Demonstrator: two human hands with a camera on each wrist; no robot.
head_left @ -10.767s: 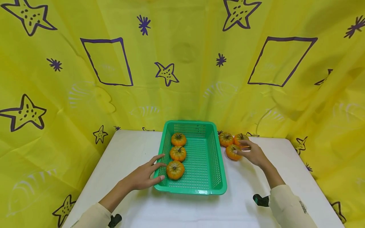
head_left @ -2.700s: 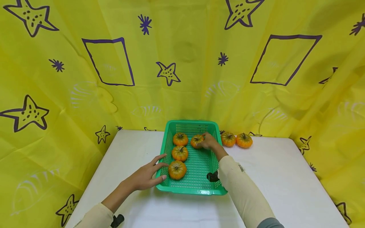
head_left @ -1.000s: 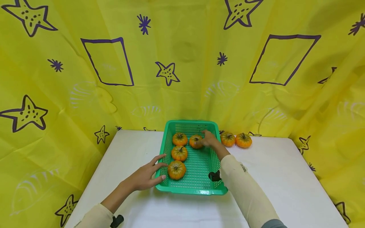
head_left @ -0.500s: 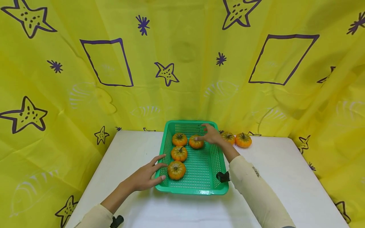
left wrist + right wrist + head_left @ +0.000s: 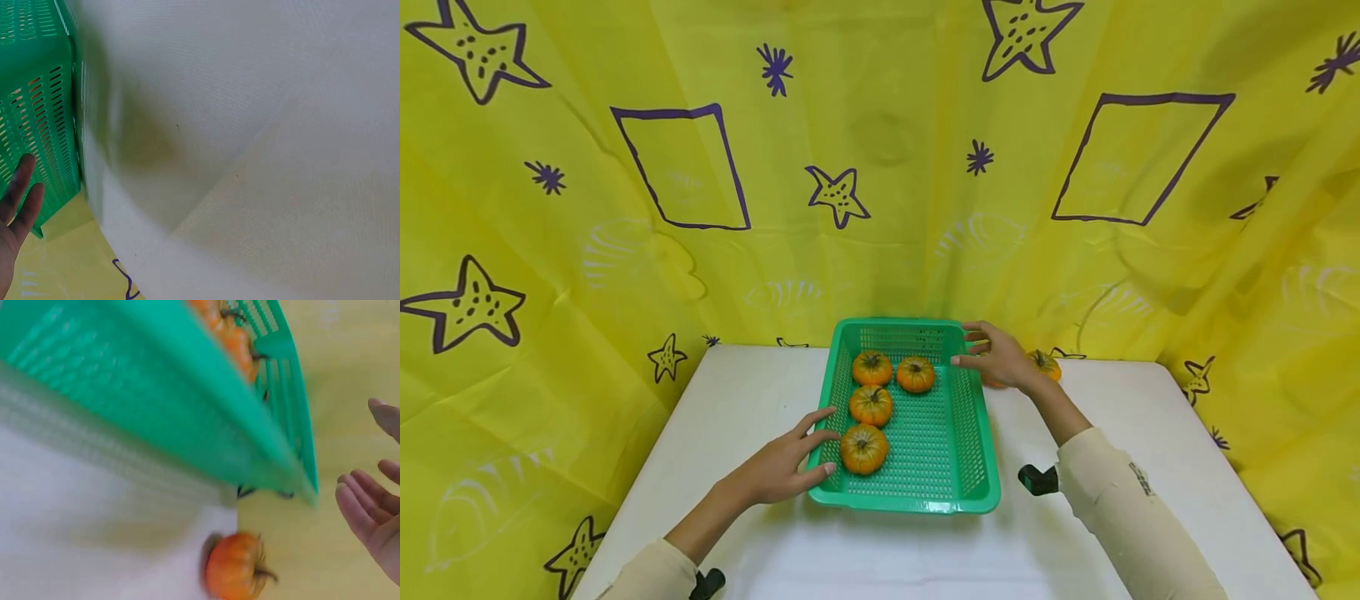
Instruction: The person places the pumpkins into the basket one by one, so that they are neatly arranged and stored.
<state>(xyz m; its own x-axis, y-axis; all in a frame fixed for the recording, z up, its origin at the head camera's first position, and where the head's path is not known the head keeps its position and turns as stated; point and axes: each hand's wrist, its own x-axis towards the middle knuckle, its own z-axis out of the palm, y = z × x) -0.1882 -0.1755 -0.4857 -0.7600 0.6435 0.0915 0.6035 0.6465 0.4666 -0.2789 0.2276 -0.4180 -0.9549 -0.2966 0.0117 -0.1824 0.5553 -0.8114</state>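
In the head view, a green plastic basket stands on the table and holds several small orange pumpkins. Three of them, such as the front pumpkin, line its left side; another pumpkin sits at the back, right of the rear one. My left hand is at the basket's left wall, fingers spread and relaxed, fingertips at the rim. Above the right rim is my right hand, holding nothing, fingers loosely extended. Beyond it, outside the basket, are two more pumpkins, both partly hidden: a nearer pumpkin and a farther pumpkin.
A white-covered table extends on both sides of the basket. A yellow curtain with starfish drawings hangs behind and at both sides. In the right wrist view, one pumpkin outside the basket lies near the table's edge.
A third pumpkin from outside the basket now sits at its back, beside the left row. My right hand has let go of it and moved right, over the rim. My left hand stays put.
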